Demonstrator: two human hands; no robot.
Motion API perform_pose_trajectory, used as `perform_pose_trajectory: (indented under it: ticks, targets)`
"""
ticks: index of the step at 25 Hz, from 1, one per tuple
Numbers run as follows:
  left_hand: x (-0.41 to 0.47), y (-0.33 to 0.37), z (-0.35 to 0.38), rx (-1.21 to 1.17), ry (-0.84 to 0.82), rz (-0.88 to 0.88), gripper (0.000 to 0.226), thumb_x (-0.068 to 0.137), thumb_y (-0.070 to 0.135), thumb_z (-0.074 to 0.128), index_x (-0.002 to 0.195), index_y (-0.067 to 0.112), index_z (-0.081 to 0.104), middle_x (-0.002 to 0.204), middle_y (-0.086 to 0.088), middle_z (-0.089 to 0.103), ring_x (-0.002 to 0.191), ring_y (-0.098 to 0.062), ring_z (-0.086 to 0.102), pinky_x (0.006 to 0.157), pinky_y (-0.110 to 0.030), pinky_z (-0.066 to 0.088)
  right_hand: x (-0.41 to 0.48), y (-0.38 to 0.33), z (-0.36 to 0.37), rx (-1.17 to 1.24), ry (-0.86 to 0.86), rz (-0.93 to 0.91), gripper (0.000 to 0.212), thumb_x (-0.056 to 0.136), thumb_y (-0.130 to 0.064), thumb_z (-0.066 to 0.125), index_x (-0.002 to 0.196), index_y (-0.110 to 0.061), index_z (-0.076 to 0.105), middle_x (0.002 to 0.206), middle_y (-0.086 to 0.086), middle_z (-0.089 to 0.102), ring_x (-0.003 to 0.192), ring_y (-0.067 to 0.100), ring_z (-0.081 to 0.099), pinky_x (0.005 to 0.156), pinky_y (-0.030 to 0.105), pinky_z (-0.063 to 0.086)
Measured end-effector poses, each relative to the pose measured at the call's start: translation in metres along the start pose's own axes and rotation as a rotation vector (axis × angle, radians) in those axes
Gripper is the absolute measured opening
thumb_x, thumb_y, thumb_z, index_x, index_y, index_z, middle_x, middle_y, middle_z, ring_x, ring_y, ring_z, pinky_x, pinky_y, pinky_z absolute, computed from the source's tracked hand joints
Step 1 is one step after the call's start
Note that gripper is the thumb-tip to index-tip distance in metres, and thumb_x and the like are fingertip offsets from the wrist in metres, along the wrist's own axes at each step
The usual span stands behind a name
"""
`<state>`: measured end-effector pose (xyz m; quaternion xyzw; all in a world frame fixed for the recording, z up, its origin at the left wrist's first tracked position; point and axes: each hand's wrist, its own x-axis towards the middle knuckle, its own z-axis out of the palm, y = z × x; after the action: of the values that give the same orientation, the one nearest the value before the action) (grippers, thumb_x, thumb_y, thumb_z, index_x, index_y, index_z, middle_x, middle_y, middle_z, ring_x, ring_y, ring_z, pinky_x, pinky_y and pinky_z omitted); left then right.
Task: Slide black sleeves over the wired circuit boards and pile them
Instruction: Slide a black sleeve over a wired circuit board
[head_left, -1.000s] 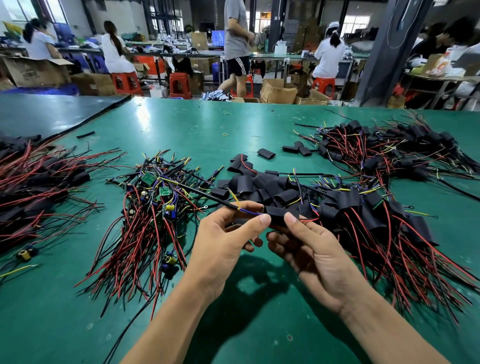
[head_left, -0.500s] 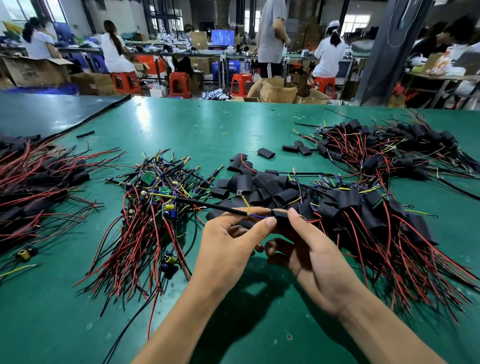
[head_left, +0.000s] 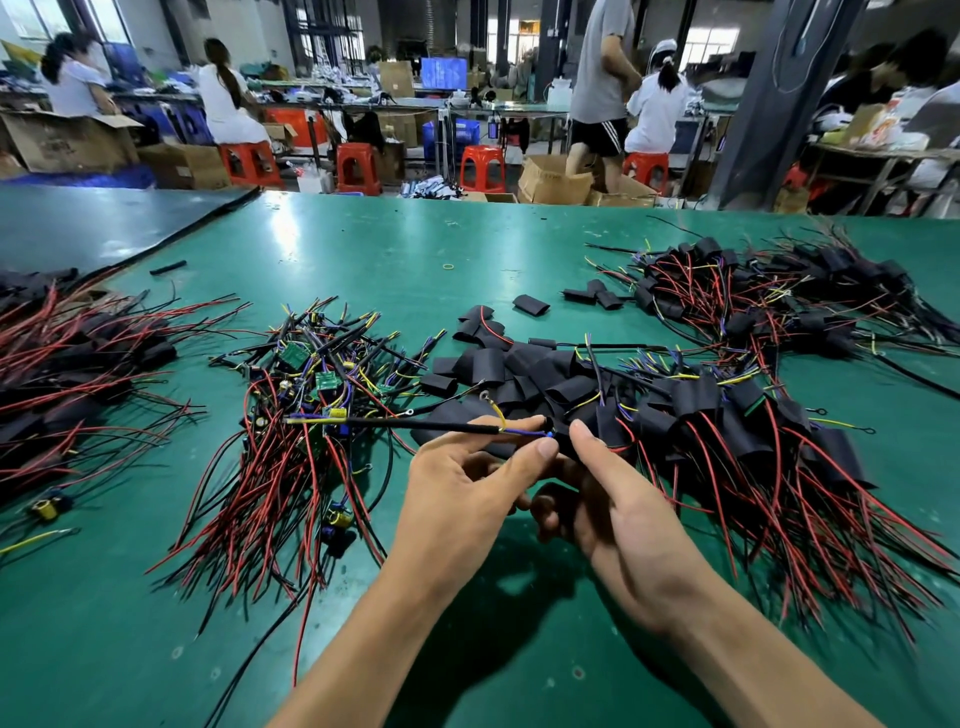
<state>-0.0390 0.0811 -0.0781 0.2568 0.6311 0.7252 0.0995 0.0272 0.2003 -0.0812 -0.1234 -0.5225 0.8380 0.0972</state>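
On the table (head_left: 363, 249), unsleeved boards (head_left: 311, 405) heap left of centre, sleeved boards (head_left: 727, 431) right of them, loose sleeves (head_left: 498, 364) between. Another heap (head_left: 779, 301) lies far right, one more (head_left: 67, 364) at the left edge. Nearer, left hand (head_left: 467, 499) and right hand (head_left: 623, 509) hold one wired board (head_left: 452, 427).

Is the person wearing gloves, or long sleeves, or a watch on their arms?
No. The left hand and the right hand are bare, with no gloves and no rings that show. The left forearm and the right forearm are bare too. No sleeve, watch or bracelet is in view. The fingernails are short and plain.
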Motion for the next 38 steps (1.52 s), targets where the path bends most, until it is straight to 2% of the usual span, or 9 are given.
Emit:
perform_pose_trajectory:
  ticks: [6,10,15,20,25,28,31,33,38]
  targets:
    - [0.002,0.0,-0.003,-0.09,-0.048,-0.067,0.016,0.082,0.026,0.074,0.097,0.025,0.077,0.08,0.0,0.074,0.064,-0.013,0.062,0.057,-0.027,0.05,-0.003,-0.009,0.0,0.073,0.014,0.041,0.037,0.079,-0.049,0.063,0.081,-0.014,0.075,0.07,0.009,0.061,0.048,0.012,0.046,0.048,0.024,0.044]
    - [0.004,-0.002,-0.006,-0.07,-0.046,-0.08,0.015,0.078,0.024,0.074,0.092,0.024,0.077,0.075,0.002,0.072,0.062,-0.014,0.061,0.059,-0.027,0.05,-0.002,-0.009,-0.001,0.02,0.086,0.032,0.037,0.074,-0.055,0.065,0.076,-0.02,0.074,0.066,0.005,0.058,0.049,0.012,0.043,0.058,0.029,0.035]
    - [0.003,-0.001,-0.005,-0.077,-0.081,-0.065,0.022,0.076,0.024,0.079,0.098,0.027,0.075,0.081,0.0,0.074,0.062,-0.013,0.064,0.059,-0.023,0.05,-0.001,-0.011,0.001,0.01,0.099,0.034,0.038,0.077,-0.055,0.062,0.066,-0.022,0.075,0.064,0.001,0.059,0.051,0.01,0.047,0.05,0.022,0.038]
    - [0.002,-0.001,-0.002,-0.094,-0.04,-0.082,0.018,0.072,0.03,0.081,0.089,0.026,0.075,0.074,0.003,0.072,0.057,-0.01,0.06,0.056,-0.021,0.048,-0.003,-0.01,0.004,0.059,0.074,0.059,0.03,0.077,-0.047,0.063,0.067,-0.022,0.077,0.063,0.0,0.059,0.051,0.008,0.048,0.052,0.022,0.035]
    - [0.004,0.001,-0.003,-0.158,-0.069,-0.139,0.024,0.071,0.027,0.081,0.095,0.022,0.078,0.076,0.002,0.072,0.058,-0.012,0.059,0.055,-0.022,0.047,-0.004,-0.014,0.002,0.16,0.068,0.11,0.024,0.071,-0.041,0.065,0.069,-0.02,0.076,0.064,0.003,0.057,0.047,0.011,0.046,0.056,0.027,0.034]
    - [0.004,0.0,-0.003,-0.248,-0.042,-0.216,0.035,0.062,0.033,0.082,0.095,0.02,0.079,0.08,-0.004,0.072,0.059,-0.014,0.058,0.057,-0.026,0.046,-0.006,-0.014,0.004,0.109,0.011,0.121,0.027,0.075,-0.043,0.061,0.071,-0.021,0.076,0.066,0.004,0.057,0.048,0.013,0.043,0.053,0.028,0.036]
    - [0.006,-0.001,-0.002,-0.342,-0.071,-0.328,0.027,0.064,0.022,0.081,0.09,0.021,0.079,0.078,-0.01,0.07,0.06,-0.014,0.059,0.058,-0.026,0.047,-0.006,-0.013,0.003,0.113,-0.01,0.108,0.025,0.075,-0.04,0.06,0.073,-0.021,0.076,0.068,0.005,0.058,0.05,0.013,0.044,0.054,0.028,0.036]
    - [0.006,0.0,-0.001,-0.378,-0.083,-0.371,0.029,0.062,0.013,0.085,0.089,0.021,0.079,0.079,-0.01,0.07,0.058,-0.012,0.059,0.053,-0.021,0.047,-0.006,-0.013,0.001,0.152,-0.018,0.096,0.026,0.069,-0.038,0.064,0.08,-0.018,0.077,0.07,0.005,0.06,0.051,0.012,0.048,0.055,0.028,0.037]
    - [0.008,0.001,-0.004,-0.359,-0.033,-0.352,0.026,0.056,0.023,0.082,0.082,0.022,0.079,0.075,-0.002,0.07,0.055,-0.011,0.058,0.049,-0.02,0.045,-0.004,-0.011,-0.001,0.09,-0.021,0.018,0.038,0.069,-0.038,0.069,0.099,-0.014,0.067,0.075,0.005,0.059,0.053,0.013,0.044,0.054,0.027,0.037]
